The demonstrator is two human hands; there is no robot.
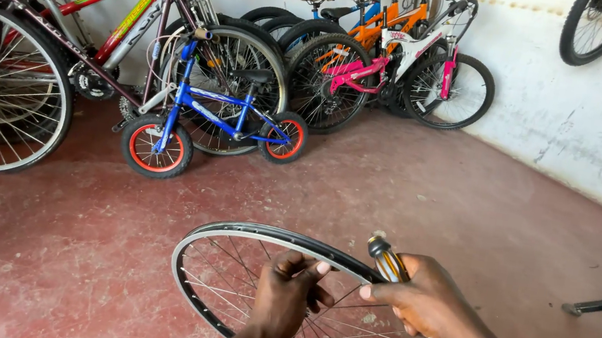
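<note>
Shiny metal rim (228, 231); matt rough red floor (409, 193).

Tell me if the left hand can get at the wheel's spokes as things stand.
Probably yes. The left hand already lies over the spokes inside the rim, fingers curled among them, with nothing between. The right hand holds a screwdriver off to the side, clear of it.

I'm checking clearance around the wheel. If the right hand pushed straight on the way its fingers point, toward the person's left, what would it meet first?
Most likely the left hand, whose fingertips sit just across from the right hand over the spokes of the bare wheel rim. Depth is unclear, so the hand could pass just above it.
</note>
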